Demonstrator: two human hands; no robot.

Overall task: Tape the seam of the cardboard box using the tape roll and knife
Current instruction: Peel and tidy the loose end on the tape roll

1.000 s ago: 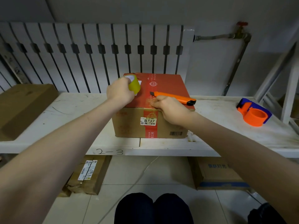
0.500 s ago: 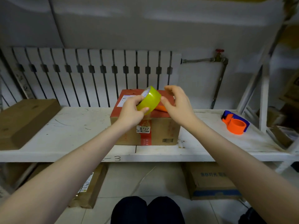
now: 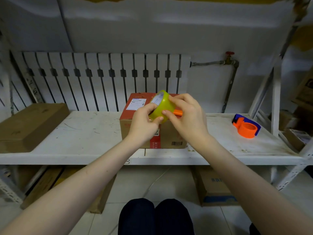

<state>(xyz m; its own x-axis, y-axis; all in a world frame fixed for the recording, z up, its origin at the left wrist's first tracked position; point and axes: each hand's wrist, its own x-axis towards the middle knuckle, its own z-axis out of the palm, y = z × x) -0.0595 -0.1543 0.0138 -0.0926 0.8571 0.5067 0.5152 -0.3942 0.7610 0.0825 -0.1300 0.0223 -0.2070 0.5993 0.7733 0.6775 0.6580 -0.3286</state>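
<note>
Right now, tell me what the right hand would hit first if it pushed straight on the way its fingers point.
The right hand points left; its fingertips already touch the yellow tape roll, so the roll comes first, then probably the left hand holding it.

Both bare forearms reach forward and converge at chest height. The left hand [image 3: 144, 123] is curled, thumb and fingers [image 3: 156, 119] pinching the yellow tape roll [image 3: 161, 106] from below and the side. The right hand [image 3: 188, 116] closes on the roll's right side, its fingertips pressed against the outer band.
</note>
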